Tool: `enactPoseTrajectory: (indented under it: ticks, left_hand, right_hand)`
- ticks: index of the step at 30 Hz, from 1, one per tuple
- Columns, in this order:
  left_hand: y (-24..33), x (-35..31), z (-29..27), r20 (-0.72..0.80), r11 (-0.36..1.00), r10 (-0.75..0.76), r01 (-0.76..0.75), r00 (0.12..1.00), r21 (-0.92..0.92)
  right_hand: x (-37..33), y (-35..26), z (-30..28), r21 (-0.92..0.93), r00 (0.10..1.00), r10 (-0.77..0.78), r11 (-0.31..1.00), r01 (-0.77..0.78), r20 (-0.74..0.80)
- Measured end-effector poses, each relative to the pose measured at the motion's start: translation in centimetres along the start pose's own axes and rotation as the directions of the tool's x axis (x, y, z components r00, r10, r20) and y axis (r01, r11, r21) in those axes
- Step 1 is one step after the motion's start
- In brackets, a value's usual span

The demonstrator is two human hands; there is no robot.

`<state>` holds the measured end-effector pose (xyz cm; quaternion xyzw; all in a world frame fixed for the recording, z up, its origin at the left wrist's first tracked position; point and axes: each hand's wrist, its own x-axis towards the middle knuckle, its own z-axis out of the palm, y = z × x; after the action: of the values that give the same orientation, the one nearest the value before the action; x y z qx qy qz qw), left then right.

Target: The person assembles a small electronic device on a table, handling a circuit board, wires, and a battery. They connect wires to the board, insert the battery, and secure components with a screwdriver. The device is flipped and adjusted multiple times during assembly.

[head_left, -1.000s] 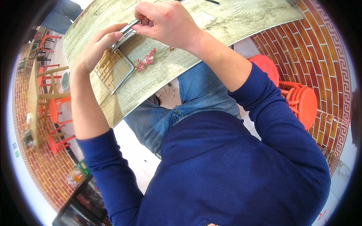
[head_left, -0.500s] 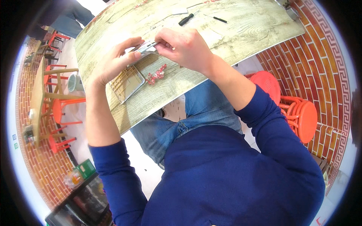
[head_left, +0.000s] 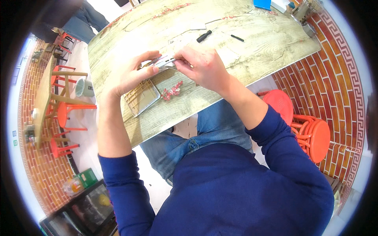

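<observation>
Above the wood-patterned table (head_left: 244, 65), both my hands meet at a thin silvery metal-looking piece (head_left: 165, 62) with small slots. My left hand (head_left: 132, 76) grips its left end between thumb and fingers. The fingertips of my right hand (head_left: 204, 67) are pinched at its right end; whether they hold anything smaller is hidden. Partly beneath my left hand lies a shallow rectangular tray (head_left: 146, 103) with a gold-tan gridded inside and a silvery rim. Farther off rest a black-handled screwdriver (head_left: 204, 36) and a thin black tool (head_left: 237, 38).
Red flower patterns (head_left: 172, 91) mark the tabletop. Metal containers (head_left: 303, 13) and a blue item (head_left: 262, 4) stand at the far right. Stacked red stools (head_left: 317, 139) are by the brick wall on my right. A person in jeans (head_left: 84, 23) is at the far left.
The whole view has shifted, so the table and hands appear farther right and lower. Both hands keep their hold on the silvery piece, with little visible movement relative to the table.
</observation>
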<state>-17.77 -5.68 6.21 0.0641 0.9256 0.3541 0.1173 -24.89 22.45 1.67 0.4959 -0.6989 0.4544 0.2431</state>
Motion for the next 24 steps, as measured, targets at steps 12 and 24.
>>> enactPoseTrajectory:
  ticks: [12,24]
  left_hand:
    - [1.4,-0.5,0.5,-0.069,1.000,-0.011,0.009,0.998,-0.026]
    - [1.4,-0.5,0.6,-0.051,0.996,-0.008,0.004,0.999,-0.086]
  right_hand:
    - [-0.1,0.2,0.3,0.053,0.999,0.049,0.997,-0.049,-0.001]
    - [-0.5,-0.2,0.4,0.068,0.996,0.093,0.993,-0.092,-0.006]
